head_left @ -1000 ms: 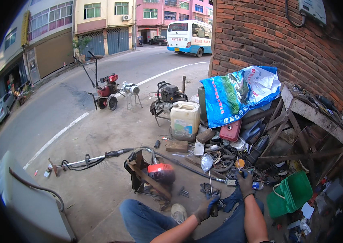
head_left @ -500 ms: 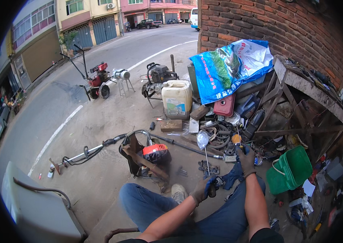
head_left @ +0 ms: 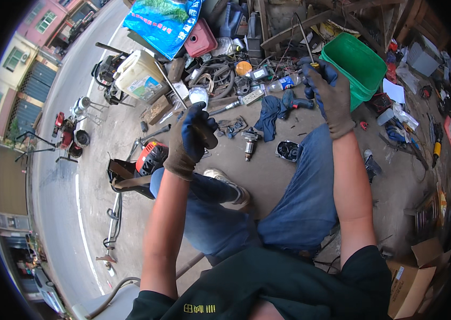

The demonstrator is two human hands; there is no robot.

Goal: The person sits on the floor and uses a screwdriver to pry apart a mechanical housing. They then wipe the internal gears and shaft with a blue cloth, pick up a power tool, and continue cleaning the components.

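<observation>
Head view: both gloved hands are now rising and spreading well apart, where half a second ago they were working lower and closer together. Left hand (head_left: 189, 140), in a brown-and-blue work glove, is gripping a dark-handled, long-shafted metal screwdriver (head_left: 172, 87) — its grip is closing round the handle, and the shaft is pointing to the far left. Right hand (head_left: 332, 96), gloved alike, is curling its grip round a thin, yellow-collared metal screwdriver (head_left: 305, 40), whose shaft is tilting up and away just left of a green plastic bucket (head_left: 363, 92).

With the hands lifting, the work area between the knees is showing openly: a cylindrical metal motor part (head_left: 249, 145) is lying on the grey concrete ground (head_left: 268, 184), and a black, rounded housing piece (head_left: 288, 151) is resting to its right, beside the right knee. Farther off, a crumpled dark-blue cloth (head_left: 270, 114) is lying just left of a dark teal power tool (head_left: 289, 98). For the work, this is leaving both screwdrivers in hand — but neither is touching those parts.
</observation>
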